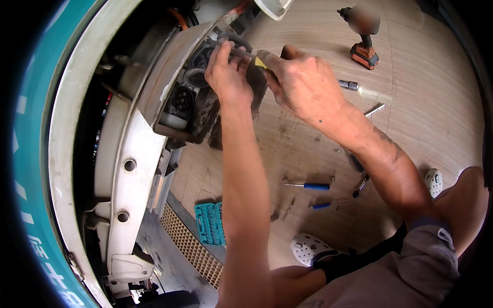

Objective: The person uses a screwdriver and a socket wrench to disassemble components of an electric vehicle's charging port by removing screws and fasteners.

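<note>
A yellow-ended screwdriver [261,62] is gripped in my right hand [308,82], its shaft pointing left toward the other hand. My left hand [230,77] is raised at the open side of a dirty metal housing [177,66]; its fingers are curled by the end of the shaft. What lies between those fingers is hidden. Inside the housing, just left of and below my left hand, sit black round connector sockets [183,98]. Another dark round part [233,40] shows behind the fingertips.
A white vehicle frame [131,179] and teal body panel [31,154] fill the left. On the wood-look floor lie a cordless driver [364,51], a socket [348,84], blue-handled screwdrivers [316,186], a ratchet [360,186] and a teal socket case [208,223]. Dirt specks are scattered below the housing.
</note>
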### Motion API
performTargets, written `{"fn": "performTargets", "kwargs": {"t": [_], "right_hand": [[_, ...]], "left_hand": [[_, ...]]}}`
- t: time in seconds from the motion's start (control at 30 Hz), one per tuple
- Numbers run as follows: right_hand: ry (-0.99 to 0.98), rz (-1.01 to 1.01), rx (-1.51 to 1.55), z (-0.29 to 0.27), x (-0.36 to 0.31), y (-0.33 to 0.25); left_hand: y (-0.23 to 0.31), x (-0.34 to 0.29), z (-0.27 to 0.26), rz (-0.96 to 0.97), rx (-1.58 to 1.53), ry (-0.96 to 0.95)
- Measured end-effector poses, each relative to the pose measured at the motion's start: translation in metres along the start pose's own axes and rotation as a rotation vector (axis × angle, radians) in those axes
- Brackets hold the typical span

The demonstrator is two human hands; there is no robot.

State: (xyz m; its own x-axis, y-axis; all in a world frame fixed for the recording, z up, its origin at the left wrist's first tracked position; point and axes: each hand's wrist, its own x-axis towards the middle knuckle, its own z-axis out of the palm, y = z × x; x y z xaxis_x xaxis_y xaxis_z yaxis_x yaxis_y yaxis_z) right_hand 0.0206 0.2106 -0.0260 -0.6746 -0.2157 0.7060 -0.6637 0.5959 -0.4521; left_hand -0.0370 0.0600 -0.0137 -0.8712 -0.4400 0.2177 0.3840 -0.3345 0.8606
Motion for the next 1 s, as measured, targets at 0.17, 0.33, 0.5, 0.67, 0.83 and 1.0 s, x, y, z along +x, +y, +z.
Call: {"fn": "performTargets", "kwargs": {"t": [0.17,0.33,0.5,0.67,0.83,1.0], "right_hand": [[-0.019,-0.127,-0.291,-0.009,0.007,-0.024],[-0.106,-0.091,-0.274,-0.005,0.026,-0.008],[-0.48,0.968,1.242,-0.029,0.041,-0.003],[-0.431,0.745,0.751,-0.026,0.045,-0.023],[-0.408,0.047,-0.223,-0.024,0.039,-0.039],[-0.358,-0.275,-0.81,-0.031,0.023,-0.058]], "left_hand": [[0.004,0.004,-0.003,-0.105,-0.114,-0.016],[0.001,-0.005,0.0,-0.197,-0.269,-0.146],[0.007,-0.003,0.0,-0.273,-0.153,-0.201],[0.006,0.009,-0.004,-0.236,-0.254,-0.219],[0.012,0.006,0.001,-0.266,-0.253,-0.151],[0.015,0.004,-0.001,-0.252,-0.241,-0.133]]}}
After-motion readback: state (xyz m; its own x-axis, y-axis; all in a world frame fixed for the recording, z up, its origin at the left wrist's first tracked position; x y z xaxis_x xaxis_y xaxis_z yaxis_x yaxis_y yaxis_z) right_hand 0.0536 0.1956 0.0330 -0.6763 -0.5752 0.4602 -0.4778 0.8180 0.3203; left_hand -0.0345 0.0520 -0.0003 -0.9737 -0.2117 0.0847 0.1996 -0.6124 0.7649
